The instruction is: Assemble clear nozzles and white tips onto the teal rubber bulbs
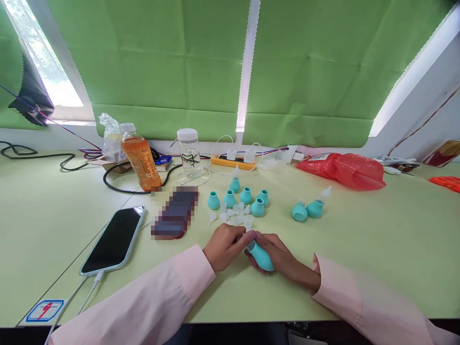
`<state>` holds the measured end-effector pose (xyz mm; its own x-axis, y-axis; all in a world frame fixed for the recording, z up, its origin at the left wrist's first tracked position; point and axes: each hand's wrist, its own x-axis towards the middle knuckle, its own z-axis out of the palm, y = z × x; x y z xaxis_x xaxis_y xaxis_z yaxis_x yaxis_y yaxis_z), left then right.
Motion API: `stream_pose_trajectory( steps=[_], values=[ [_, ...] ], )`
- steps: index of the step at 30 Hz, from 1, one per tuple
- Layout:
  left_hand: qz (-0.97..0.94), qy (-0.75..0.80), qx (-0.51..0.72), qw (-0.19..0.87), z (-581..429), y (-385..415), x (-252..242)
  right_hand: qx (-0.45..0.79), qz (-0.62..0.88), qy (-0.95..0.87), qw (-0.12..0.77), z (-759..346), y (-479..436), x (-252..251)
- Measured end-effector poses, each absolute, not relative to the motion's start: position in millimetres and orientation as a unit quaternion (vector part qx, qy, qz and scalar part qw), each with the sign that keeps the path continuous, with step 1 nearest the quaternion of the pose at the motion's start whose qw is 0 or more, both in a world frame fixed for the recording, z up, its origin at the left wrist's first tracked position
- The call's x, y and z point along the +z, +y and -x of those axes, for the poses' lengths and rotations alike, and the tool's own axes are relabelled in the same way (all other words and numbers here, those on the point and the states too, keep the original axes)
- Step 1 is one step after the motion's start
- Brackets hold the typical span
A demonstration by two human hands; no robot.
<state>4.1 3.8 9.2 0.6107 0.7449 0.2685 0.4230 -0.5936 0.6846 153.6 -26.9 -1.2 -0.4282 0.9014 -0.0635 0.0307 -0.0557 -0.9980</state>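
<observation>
My right hand is wrapped round a teal rubber bulb that rests low over the table. My left hand pinches at the bulb's neck, fingers closed; what is between its fingertips is hidden. Just beyond the hands lies a heap of clear plastic tips. Behind the heap stand several teal bulbs, one with a clear tip fitted. Two more teal bulbs lie to the right, one bearing a tip.
A phone on a cable lies at left. An orange drink bottle, a clear jar, a yellow power strip and black cables stand at the back. A red plastic bag is at back right.
</observation>
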Motion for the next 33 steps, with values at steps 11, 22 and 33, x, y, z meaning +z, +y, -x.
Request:
stream_pose_trajectory(
  steps=[11, 22, 33],
  values=[
    [-0.633, 0.292, 0.285, 0.658, -11, 7, 2, 0.618, 0.410, -0.575, 0.346, -154, -33, 7],
    [-0.559, 0.280, 0.258, 0.736, -14, 5, -5, 0.599, 0.385, -0.610, 0.347, -156, -33, 7],
    [-0.683, 0.326, 0.335, 0.561, -10, 7, 2, 0.485, 0.336, -0.631, 0.504, -182, -10, 18]
  ],
)
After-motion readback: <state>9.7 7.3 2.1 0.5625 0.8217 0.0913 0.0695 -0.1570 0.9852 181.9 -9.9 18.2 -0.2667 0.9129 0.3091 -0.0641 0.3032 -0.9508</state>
